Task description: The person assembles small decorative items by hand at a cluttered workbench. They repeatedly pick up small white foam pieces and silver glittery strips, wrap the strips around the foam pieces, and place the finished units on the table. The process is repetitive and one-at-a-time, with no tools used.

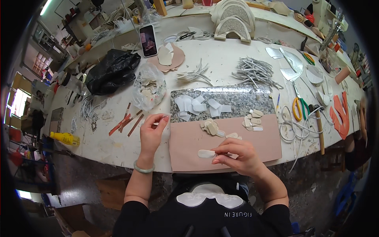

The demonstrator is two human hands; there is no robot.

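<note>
My right hand (240, 155) pinches the end of a small, rounded white tab (205, 153) over the pinkish-brown sheet (185, 142). Left of that sheet, my left hand (152, 132) is raised with thumb and fingertips together; whatever may be between them is too small to make out. A pile of cream rounded pieces (211, 126) lies on the sheet ahead of my right hand. Farther right sits another small group of cream pieces (252, 120). Thin translucent white pieces (189, 104) are scattered on the speckled stone slab (244, 102) behind the sheet.
Scissors with yellow and green handles (301, 108), a hammer (319, 130) and loose white cord (287, 132) lie at right. Bundled grey cords (256, 71) are beyond the slab. At left are reddish-brown strips (119, 125), a clear bag of scraps (149, 87) and a yellow bottle (65, 138).
</note>
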